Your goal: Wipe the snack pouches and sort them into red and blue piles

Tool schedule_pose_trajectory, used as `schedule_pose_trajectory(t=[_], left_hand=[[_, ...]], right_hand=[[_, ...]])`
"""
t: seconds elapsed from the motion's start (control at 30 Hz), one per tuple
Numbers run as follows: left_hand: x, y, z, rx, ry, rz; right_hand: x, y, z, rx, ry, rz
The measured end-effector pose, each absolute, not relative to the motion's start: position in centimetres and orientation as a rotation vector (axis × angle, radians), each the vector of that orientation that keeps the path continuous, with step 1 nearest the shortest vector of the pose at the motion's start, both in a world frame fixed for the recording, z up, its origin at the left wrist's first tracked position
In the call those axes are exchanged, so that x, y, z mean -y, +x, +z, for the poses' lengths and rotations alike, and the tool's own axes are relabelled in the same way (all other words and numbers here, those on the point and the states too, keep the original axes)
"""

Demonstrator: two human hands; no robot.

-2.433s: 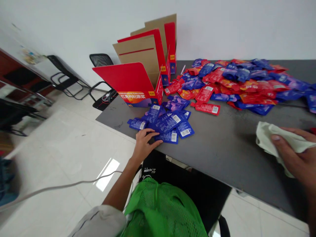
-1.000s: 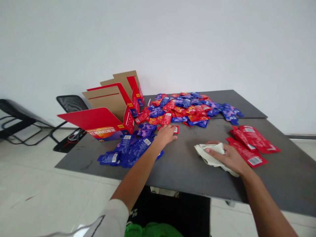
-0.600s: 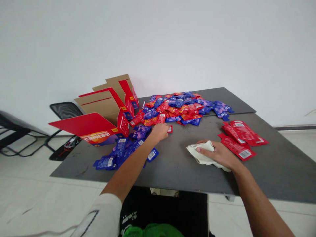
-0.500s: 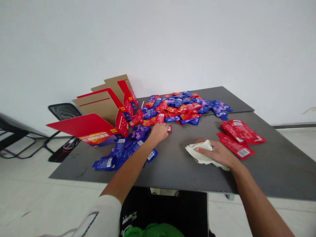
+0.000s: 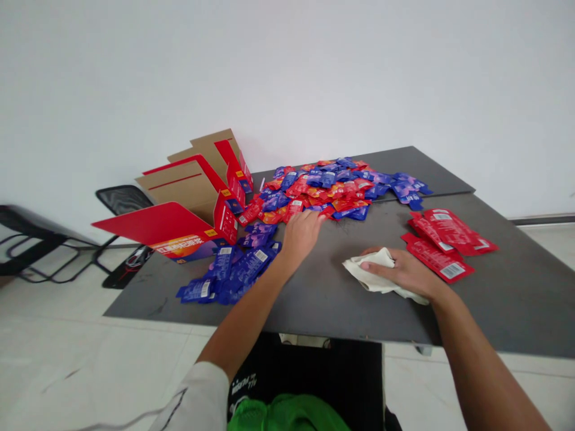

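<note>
"What is held by the right hand (image 5: 399,268)?"

"A pale cloth (image 5: 369,270) is gripped between thumb and fingers, low over the grey table (image 5: 327,308). Red pouches (image 5: 453,230) are laid just beside that hand."

"And the left hand (image 5: 302,234)?"

"It is placed at the near edge of a mixed pile (image 5: 330,181) of red and blue pouches. Whether anything is pinched cannot be told; the fingertips are poorly shown."

"Is anything blocked?"

"Some loose blue pouches (image 5: 242,272) are partly covered by the left forearm (image 5: 251,311). Beyond them, open boxes (image 5: 191,233) are lined up."
</note>
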State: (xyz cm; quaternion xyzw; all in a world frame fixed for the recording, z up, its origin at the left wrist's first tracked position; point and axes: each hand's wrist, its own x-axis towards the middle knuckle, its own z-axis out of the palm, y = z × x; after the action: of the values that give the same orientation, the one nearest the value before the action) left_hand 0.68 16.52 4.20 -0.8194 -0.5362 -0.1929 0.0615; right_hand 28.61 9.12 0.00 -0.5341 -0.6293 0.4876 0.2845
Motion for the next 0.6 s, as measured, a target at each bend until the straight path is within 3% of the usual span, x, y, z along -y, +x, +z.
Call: schedule_pose_trajectory(t=[0.1, 0.23, 0.37, 0.47, 0.6], left_hand=[[-12.5, 1.7, 4.9, 1.824, -2.694, -1.073], [-7.7, 2.2, 2.3, 2.256, -3.105, -1.565], [-6.0, 2.0, -1.8, 2.748, -2.941, -1.989], [-5.8, 1.6, -3.0, 2.753, -2.828, -1.959], [-5.3, 1.0, -2.0, 2.559, -2.893, -1.468]], right_hand=[[-9.3, 29.0, -0.1, 1.648, -1.475, 1.25], [-9.7, 29.2, -0.4, 1.61, -1.528, 1.176], [-9.8, 29.2, -0.4, 1.618, -1.562, 1.148], [-9.8, 29.2, -0.4, 1.615, -1.57, 1.126], [-10.0, 29.4, -0.6, 1.64, -1.582, 1.035]])
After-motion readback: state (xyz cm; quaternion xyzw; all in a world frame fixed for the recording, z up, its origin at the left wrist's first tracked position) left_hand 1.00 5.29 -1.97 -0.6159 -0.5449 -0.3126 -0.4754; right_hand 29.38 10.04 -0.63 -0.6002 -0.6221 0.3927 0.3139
